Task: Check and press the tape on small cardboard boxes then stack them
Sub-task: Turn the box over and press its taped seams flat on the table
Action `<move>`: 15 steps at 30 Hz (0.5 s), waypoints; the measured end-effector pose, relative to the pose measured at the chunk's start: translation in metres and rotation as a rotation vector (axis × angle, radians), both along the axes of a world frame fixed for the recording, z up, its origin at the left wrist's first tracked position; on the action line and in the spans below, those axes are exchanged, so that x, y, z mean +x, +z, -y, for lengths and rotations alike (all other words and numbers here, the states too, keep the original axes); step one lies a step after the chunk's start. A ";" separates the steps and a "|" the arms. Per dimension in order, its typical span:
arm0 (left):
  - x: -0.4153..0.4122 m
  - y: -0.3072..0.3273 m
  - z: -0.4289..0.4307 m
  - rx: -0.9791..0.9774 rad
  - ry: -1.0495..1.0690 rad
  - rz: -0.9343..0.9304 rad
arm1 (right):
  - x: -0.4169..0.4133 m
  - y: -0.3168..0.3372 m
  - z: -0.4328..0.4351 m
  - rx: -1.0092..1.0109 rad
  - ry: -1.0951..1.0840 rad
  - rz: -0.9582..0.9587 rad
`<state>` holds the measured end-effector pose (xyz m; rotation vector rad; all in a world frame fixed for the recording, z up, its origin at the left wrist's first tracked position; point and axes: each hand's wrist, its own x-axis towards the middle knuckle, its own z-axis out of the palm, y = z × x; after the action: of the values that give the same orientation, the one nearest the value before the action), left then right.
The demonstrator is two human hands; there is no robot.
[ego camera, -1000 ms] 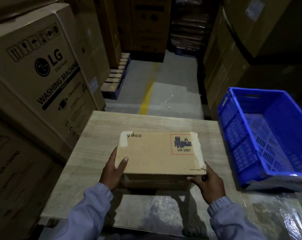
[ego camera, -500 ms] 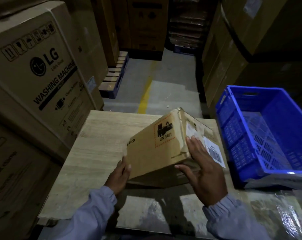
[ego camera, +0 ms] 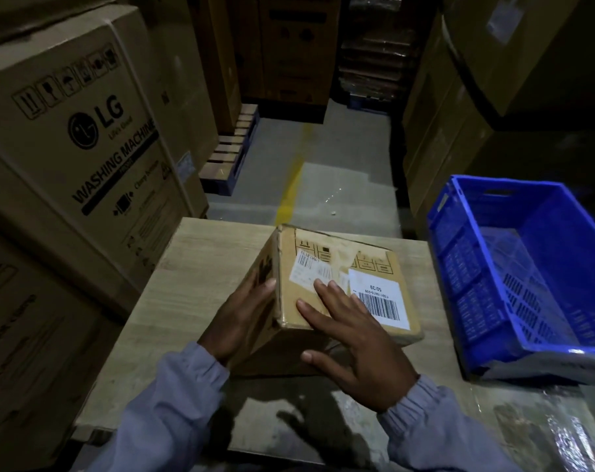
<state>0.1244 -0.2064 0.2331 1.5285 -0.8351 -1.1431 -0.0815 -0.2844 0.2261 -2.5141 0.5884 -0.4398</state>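
Two hands spread flat, clutching nothing: we are bracing tilted box (ego camera: 367, 253) between them on surface (ego camera: 200, 284), left hand (ego camera: 241, 321) steadying side, right hand (ego camera: 354, 352) pressing labelled face. Best, we judge: pressing firmly along taped edges, not letting box tip.

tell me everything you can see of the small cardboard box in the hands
The small cardboard box is worn brown card, tilted over the wooden table. Its upward face carries printed handling symbols, two white barcode labels and wrinkled tape. The left hand rests against its side face; the right hand lays straight fingers across the labelled face.
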 end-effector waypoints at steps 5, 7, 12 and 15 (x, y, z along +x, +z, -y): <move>0.007 -0.017 -0.006 0.178 0.068 -0.009 | -0.008 0.000 0.008 0.058 0.016 -0.001; -0.001 -0.020 -0.009 0.127 0.150 -0.100 | -0.008 0.000 0.010 0.061 0.041 -0.009; -0.011 -0.005 -0.001 -0.013 0.084 -0.186 | -0.001 -0.003 0.003 0.072 0.104 -0.014; 0.000 -0.005 0.000 0.014 0.086 -0.176 | -0.004 -0.008 0.008 0.088 0.033 -0.040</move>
<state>0.1242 -0.2060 0.2276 1.4376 -0.6380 -1.2028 -0.0852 -0.2923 0.2183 -2.4501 0.5681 -0.3448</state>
